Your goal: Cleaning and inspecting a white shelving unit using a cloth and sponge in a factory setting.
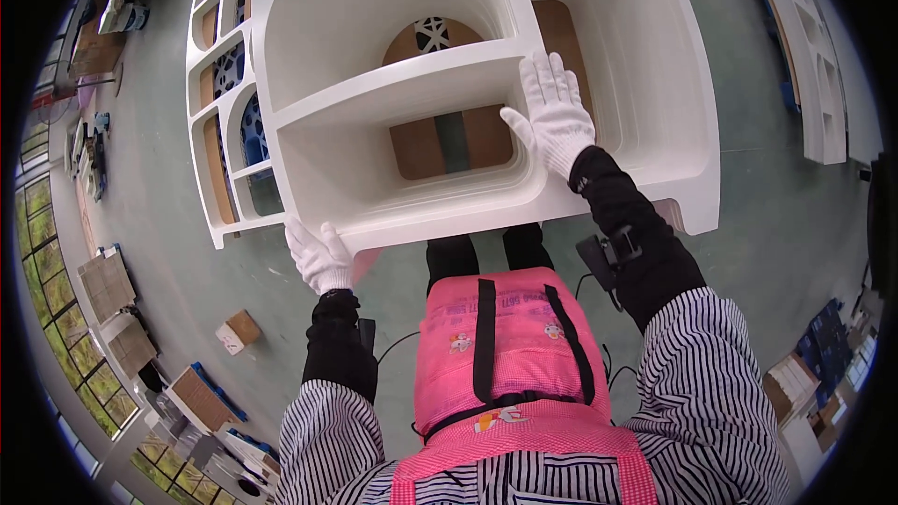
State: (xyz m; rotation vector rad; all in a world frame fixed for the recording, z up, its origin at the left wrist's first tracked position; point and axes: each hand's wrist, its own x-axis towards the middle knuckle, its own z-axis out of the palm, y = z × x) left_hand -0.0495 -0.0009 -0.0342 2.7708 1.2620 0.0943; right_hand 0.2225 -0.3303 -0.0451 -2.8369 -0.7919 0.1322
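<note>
You are standing at the near side of the white cabinet (402, 103), whose large compartments are facing up toward you.

Left hand (320, 260): you are resting this gloved hand at the near left corner of the cabinet. Its fingers (297, 234) are extending side by side, and the thumb is standing apart from them. Whether the fingertips are curling around the edge, you cannot tell from this angle.

Right hand (554, 122): you are holding this gloved hand flat on the cabinet's upright divider, between the near middle compartment and the right compartment. Its fingers are stretching away from you, slightly spread, and the thumb is pointing left, well apart. This hand is clamping nothing.

Surroundings: brown panels (418, 150) are showing through the cabinet's compartments, and a black-and-white patterned piece (432, 35) is showing through the far middle one. A white grid frame (194, 79) is running along the cabinet's left side; whether it is joined on, you cannot tell. A small box (238, 332) is lying on the green floor (168, 224), left of the cabinet and nearer to you. You are wearing a pink apron (505, 346) at the cabinet's near side.
</note>
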